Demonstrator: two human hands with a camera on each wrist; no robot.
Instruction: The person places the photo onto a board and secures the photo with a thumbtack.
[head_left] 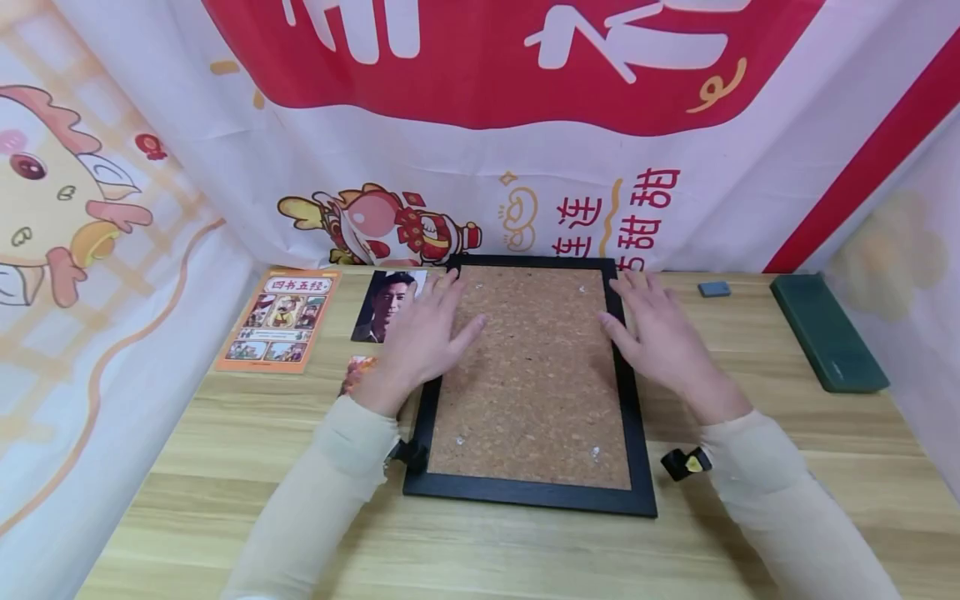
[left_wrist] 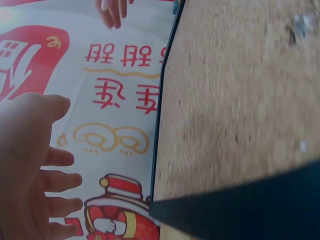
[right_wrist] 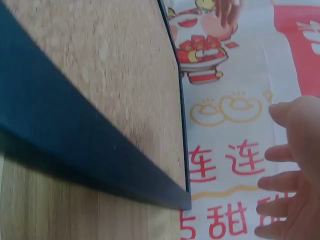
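Around the corkboard (head_left: 534,375) lie booklet (head_left: 279,321), photo (head_left: 384,306), green case (head_left: 828,333).

wood-grain table (head_left: 480,550) with printed cloth backdrop (head_left: 480,150).
white with red motifs (head_left: 480,83), the backdrop borders rear and both sides.

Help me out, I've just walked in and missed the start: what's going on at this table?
A person has both hands, fingers apart, over a black-framed cork board lying on a wooden table. The left hand is by its left edge and the right hand by its right; neither grips it. To the left lie a portrait photo and an orange booklet; to the right, a small blue block and a green case.
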